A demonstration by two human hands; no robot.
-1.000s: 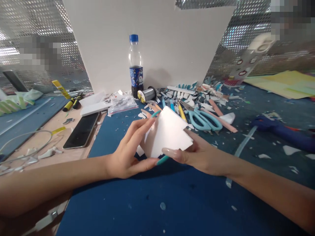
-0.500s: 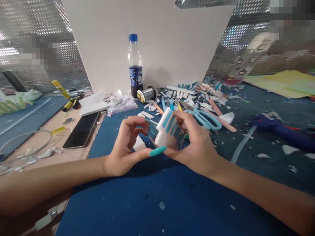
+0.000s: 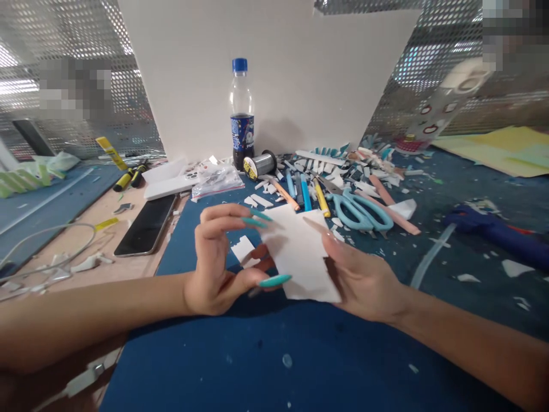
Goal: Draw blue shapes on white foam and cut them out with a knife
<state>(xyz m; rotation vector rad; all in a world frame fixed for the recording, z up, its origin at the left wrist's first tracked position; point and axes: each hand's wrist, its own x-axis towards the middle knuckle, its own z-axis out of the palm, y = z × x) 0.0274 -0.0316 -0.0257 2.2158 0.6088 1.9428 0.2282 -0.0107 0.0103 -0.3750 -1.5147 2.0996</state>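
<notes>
Above the blue mat [image 3: 206,366], a small white foam-board piece [image 3: 300,252] with notched edges is held with its plain face toward me. My right hand [image 3: 364,274] grips its right side, thumb across the front and the other fingers mostly hidden behind. At its left edge, my left hand [image 3: 223,257] has long teal nails over the board, with the thumb low and the fingers high, pinching it. Beneath my left fingers a smaller white scrap [image 3: 244,250] lies on the mat.
Beyond my hands lie light-blue scissors [image 3: 360,210], several markers [image 3: 305,193], a wire spool [image 3: 261,165] and heaped offcuts [image 3: 343,163]. A cola bottle [image 3: 242,114] stands behind. To the left is a phone [image 3: 146,226]; to the right, a blue glue gun [image 3: 493,232].
The foam-board piece has turned, so its blue-striped side is out of sight and its plain white face shows. My left fingers have come onto its left edge.
</notes>
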